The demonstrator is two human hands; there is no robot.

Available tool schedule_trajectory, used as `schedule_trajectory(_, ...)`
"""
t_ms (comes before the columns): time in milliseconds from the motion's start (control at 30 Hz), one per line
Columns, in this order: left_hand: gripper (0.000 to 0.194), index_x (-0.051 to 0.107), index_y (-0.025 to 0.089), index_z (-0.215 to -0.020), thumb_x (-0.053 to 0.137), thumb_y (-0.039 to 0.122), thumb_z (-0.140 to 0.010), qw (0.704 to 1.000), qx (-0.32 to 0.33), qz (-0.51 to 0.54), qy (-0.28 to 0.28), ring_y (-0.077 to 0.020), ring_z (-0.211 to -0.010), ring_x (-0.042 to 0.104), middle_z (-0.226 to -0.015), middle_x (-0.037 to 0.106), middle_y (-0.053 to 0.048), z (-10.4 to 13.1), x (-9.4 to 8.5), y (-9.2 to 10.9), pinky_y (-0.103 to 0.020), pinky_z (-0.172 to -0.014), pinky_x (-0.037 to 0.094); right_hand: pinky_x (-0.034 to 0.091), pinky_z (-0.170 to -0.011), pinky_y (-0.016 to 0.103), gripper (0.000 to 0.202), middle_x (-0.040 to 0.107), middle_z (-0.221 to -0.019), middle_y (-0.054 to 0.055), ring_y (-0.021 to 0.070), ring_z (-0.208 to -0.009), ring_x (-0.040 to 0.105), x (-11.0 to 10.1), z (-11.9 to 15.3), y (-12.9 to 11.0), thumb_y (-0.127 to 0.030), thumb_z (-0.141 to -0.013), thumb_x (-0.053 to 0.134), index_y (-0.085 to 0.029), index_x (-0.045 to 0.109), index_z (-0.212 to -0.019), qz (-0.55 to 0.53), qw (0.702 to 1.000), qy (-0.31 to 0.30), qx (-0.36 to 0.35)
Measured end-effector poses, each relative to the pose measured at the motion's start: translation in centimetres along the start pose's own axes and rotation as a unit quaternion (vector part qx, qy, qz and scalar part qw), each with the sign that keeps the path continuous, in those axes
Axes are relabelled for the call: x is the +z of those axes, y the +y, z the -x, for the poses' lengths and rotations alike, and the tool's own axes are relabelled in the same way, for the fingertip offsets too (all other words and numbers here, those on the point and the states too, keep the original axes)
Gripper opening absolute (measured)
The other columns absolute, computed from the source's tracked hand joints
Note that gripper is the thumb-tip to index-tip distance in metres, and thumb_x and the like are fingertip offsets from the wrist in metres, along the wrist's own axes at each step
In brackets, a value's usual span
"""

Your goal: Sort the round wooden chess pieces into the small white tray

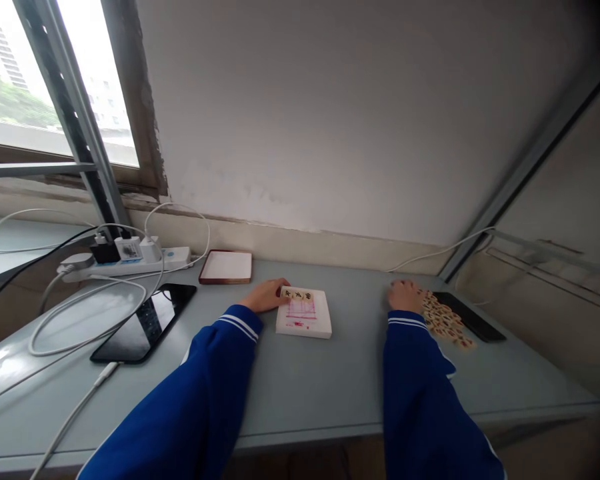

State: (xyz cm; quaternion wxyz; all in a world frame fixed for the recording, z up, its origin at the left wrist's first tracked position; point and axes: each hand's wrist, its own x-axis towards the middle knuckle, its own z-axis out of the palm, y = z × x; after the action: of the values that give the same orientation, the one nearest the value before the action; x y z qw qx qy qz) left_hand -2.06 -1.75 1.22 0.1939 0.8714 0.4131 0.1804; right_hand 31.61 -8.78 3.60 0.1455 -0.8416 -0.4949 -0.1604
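A white box [305, 323] with pink and red print lies on the grey table. Three small pieces with dark characters [299, 295] stand in a row along its far edge. My left hand [269, 295] is at the box's left side, its fingers curved against the corner beside the leftmost piece. Over to the right, my right hand [405, 295] rests at the left edge of a spread of small round pieces [446, 319]; its fingers are bent and blurred, and whatever is under them is hidden.
An open shallow box lid [226, 267] lies near the wall. A black tablet [145, 325] with a white cable is at the left. Behind it sits a power strip [177, 257] with chargers. A dark flat case [473, 319] lies beyond the round pieces.
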Motion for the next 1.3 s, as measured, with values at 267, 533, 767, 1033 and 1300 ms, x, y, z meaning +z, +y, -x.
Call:
schedule_trajectory(267,0.042,0.052,0.020,-0.106,0.050,0.042,-0.070,1.000,0.000,0.010,-0.002,-0.0173,-0.072,0.054,-0.076,0.058,-0.001,0.0,0.0,0.0,-0.024,-0.060,0.036,0.040,-0.074,0.029,0.022,0.063,-0.092,0.016,0.0205,-0.086,0.056,0.8,-0.7,-0.6,-0.018,-0.075,0.051,-0.011,0.064,-0.092,-0.070,0.991,-0.108,-0.034)
schedule_trajectory(533,0.038,0.053,0.020,-0.103,0.051,0.040,-0.070,1.000,0.011,-0.010,-0.002,-0.0179,-0.078,0.056,-0.085,0.062,-0.003,0.2,0.0,0.0,-0.024,-0.064,0.039,0.041,-0.073,0.027,0.022,0.062,-0.088,0.003,0.0144,-0.075,0.054,-2.6,4.1,-9.4,-0.033,-0.074,0.053,-0.020,0.062,-0.089,-0.311,0.878,-0.148,-0.333)
schedule_trajectory(767,0.039,0.053,0.021,-0.104,0.053,0.038,-0.069,0.999,0.005,-0.031,0.014,-0.0202,-0.083,0.056,-0.093,0.062,-0.004,0.2,0.3,-0.2,-0.026,-0.068,0.040,0.036,-0.076,0.030,0.016,0.057,-0.090,0.003,0.0171,-0.085,0.053,-0.5,5.5,-10.8,-0.028,-0.076,0.050,-0.021,0.059,-0.087,-0.257,0.890,-0.136,-0.353)
schedule_trajectory(1033,0.037,0.054,0.020,-0.101,0.053,0.039,-0.069,0.999,0.003,-0.032,0.021,-0.0204,-0.082,0.056,-0.090,0.062,-0.004,0.3,0.4,-0.1,-0.026,-0.065,0.039,0.028,-0.074,0.031,0.013,0.056,-0.089,0.001,0.0184,-0.090,0.051,0.2,6.0,-10.9,-0.032,-0.077,0.052,-0.023,0.057,-0.085,-0.181,0.923,-0.070,-0.333)
schedule_trajectory(1300,0.037,0.054,0.020,-0.102,0.050,0.039,-0.071,0.999,0.009,-0.028,0.015,-0.0194,-0.080,0.056,-0.089,0.062,-0.004,0.2,0.4,-0.2,-0.025,-0.065,0.040,0.029,-0.071,0.030,0.016,0.061,-0.086,0.001,0.0172,-0.083,0.052,-0.1,5.3,-10.7,-0.037,-0.076,0.052,-0.026,0.063,-0.080,-0.189,0.929,-0.060,-0.312)
